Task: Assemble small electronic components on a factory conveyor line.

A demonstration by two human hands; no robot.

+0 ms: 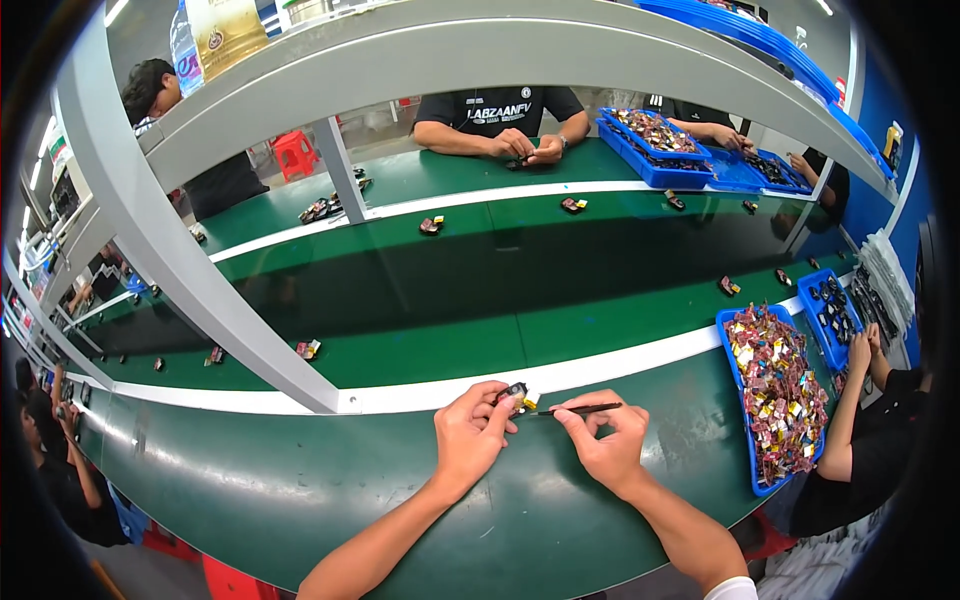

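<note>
My left hand (466, 432) is closed round a small black electronic part (517, 391) with a reddish board and a yellow-and-white tab at its side. It holds the part just above the green bench, near the white rail. Pinched in my right hand (608, 440) is a thin black pointed tool (598, 408), perhaps tweezers. Its tip points left and comes close to the part; whether they touch I cannot tell. My fingers hide some of the part.
A blue tray (733, 395) heaped with small reddish, yellow-tabbed parts stands right of my hands. Past the white rail (620, 352), a green conveyor belt (510, 280) carries scattered black parts. A grey post (215, 290) rises on the left. Co-workers sit opposite and on both sides.
</note>
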